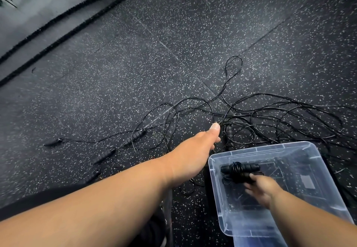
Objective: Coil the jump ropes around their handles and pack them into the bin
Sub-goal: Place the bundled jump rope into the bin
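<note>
Speckled black rubber floor: carries everything in view; a thick braided battle rope runs along its upper left edge.

Clear plastic bin: lower right, on the floor, open-topped.

Tangle of loose jump ropes: thin black cords in overlapping loops, just beyond the bin and spreading left. Loose handles lie scattered to the left of the left forearm, none coiled.

Left hand: reaches forward over the tangle, thumb extended. The fingers are hidden under the palm, so whether its grip is closed on a cord or handle cannot be told.

Right hand: inside the bin, fingers curled at one end of the coiled jump rope. It is motion-blurred, but the grip appears closed on the bundle.

Coiled jump rope: two handles side by side with cord wound round the middle, near the bin's back left corner.

Risks, as judged: the winding looks loose and may spring open once let go. A pull on one cord may drag the whole knot, since the loops cross many times. A snagged cord could tug the light bin.
</note>
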`<state>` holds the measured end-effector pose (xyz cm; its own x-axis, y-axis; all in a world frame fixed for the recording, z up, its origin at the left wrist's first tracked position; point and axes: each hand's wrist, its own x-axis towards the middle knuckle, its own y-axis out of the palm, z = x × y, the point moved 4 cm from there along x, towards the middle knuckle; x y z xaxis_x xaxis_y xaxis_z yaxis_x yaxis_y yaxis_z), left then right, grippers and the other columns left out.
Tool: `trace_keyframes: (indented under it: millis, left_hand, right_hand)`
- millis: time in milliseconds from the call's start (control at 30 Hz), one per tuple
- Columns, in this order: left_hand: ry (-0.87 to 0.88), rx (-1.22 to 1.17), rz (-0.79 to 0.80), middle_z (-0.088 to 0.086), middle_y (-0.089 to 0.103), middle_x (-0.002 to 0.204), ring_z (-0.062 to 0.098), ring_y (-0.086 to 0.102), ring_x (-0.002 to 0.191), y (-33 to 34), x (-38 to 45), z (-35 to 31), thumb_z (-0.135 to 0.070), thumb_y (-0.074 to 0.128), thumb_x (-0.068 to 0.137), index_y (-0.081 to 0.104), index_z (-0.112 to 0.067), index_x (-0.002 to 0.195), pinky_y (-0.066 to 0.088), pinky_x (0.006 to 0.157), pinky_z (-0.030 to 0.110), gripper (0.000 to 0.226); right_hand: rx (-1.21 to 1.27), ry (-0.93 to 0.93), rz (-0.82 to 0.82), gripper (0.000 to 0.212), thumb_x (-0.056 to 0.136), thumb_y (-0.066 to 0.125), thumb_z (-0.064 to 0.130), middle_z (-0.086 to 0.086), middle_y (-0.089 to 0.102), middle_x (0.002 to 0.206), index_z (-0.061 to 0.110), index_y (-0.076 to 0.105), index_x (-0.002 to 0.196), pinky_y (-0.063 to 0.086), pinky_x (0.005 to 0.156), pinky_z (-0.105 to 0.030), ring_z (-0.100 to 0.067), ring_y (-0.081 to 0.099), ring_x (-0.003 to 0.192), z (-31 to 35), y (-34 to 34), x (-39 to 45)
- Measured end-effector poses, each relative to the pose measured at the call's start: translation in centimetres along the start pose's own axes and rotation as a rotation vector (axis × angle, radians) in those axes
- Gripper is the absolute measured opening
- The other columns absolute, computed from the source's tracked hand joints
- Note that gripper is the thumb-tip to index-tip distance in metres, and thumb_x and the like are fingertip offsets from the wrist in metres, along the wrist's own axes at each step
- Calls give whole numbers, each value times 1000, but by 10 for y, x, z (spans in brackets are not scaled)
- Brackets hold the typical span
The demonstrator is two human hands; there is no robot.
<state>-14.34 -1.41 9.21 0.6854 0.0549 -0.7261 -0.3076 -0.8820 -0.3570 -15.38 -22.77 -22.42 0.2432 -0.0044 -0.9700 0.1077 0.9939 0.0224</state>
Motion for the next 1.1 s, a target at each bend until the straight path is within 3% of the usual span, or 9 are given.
trace_keyframes:
  millis: [100, 200, 333, 433, 533, 633, 867, 1000, 1100]
  left_hand:
    - [3, 0, 0, -12, 60, 138, 10, 56, 129, 0, -1, 0, -80, 17, 99, 58, -36, 141, 39, 119, 45, 74]
    - [-2, 9, 9, -12, 60, 139, 10, 56, 129, 1, -2, 1, -80, 18, 99, 58, -35, 142, 39, 120, 45, 74]
    - [18, 56, 9, -11, 60, 139, 12, 57, 129, 1, -2, 0, -80, 17, 99, 57, -35, 143, 39, 119, 46, 74]
    - [37, 71, 14, -10, 58, 144, 14, 55, 133, 1, -3, -1, -83, 18, 97, 55, -37, 145, 38, 120, 48, 76]
    - [37, 108, 16, -9, 54, 152, 16, 52, 137, 3, -3, -1, -86, 17, 95, 51, -36, 149, 36, 121, 49, 81]
    - [38, 163, 9, -8, 52, 154, 17, 51, 139, 4, -4, -5, -89, 16, 91, 48, -36, 152, 35, 121, 50, 87]
    - [71, 247, -19, -7, 60, 140, 15, 57, 125, 6, -6, -17, -80, 14, 99, 52, -31, 147, 40, 115, 46, 79]
    - [68, 259, -21, -9, 64, 130, 11, 59, 119, 5, -1, -18, -81, 14, 98, 55, -31, 141, 42, 113, 45, 77]
    - [57, 260, -23, -9, 65, 126, 12, 61, 118, 5, 6, -19, -78, 15, 100, 58, -30, 135, 43, 112, 45, 74]
  right_hand:
    - [-64, -7, -3, 25, 109, 46, 10, -18, 56, 143, 6, 57, 131, 50, 88, -49, -33, 63, 98, -1, 7, -3]
    - [-174, -44, -99, 56, 106, 53, 17, -17, 59, 130, 11, 28, 156, 55, 79, -50, -37, 67, 91, 4, 12, -3]
    - [-330, -84, -292, 60, 103, 48, 17, -21, 45, 153, 4, 28, 158, 38, 108, -44, -31, 52, 129, 18, 8, 1]
    - [-566, -231, -314, 42, 106, 40, 12, -26, 49, 146, -5, 47, 143, 35, 109, -34, -34, 47, 137, 41, 3, -35]
    - [-815, -466, -356, 27, 97, 49, 22, -19, 64, 106, 4, 64, 110, 46, 82, -38, -36, 60, 97, 62, 5, -61]
    - [-1073, -673, -303, 23, 95, 46, 25, -11, 63, 85, 11, 55, 79, 39, 70, -37, -33, 55, 80, 82, 16, -86]
    - [-1131, -1178, -397, 26, 95, 51, 32, -6, 61, 77, 15, 57, 76, 47, 66, -40, -32, 57, 75, 138, 33, -127]
    - [-1390, -913, -485, 29, 92, 48, 35, -11, 66, 112, 18, 68, 105, 50, 89, -40, -34, 60, 105, 179, 31, -99]
    - [-1640, -606, -257, 36, 102, 42, 26, -12, 65, 131, 11, 68, 121, 49, 100, -37, -31, 62, 114, 193, 27, -75]
